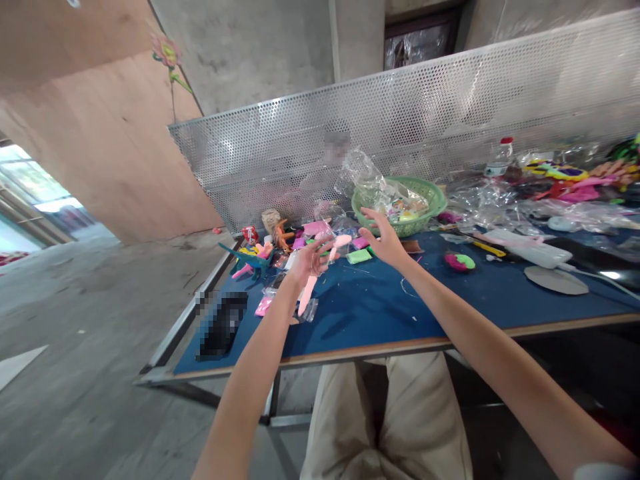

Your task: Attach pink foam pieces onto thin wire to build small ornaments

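A long pale pink strip (307, 295), which looks like soft modelling clay, runs through my left hand (313, 259). One end sticks out above the fingers and the other hangs down toward the table. My right hand (384, 239) is raised just in front of the green plastic basket (434, 212), its thumb and fingers apart with nothing between them. Below and between the hands lie a light green packet (359, 256) and a magenta packet. Left of my left hand are a teal figure (256, 261) and an orange figure (283, 235).
A perforated metal screen (300, 147) borders the blue tabletop (360, 313) at the back. On the right lie a yellow cutter (489, 249), a white device (530, 250) with a cable, and crumpled plastic bags. A blurred-out dark object (223, 327) lies at the front left corner.
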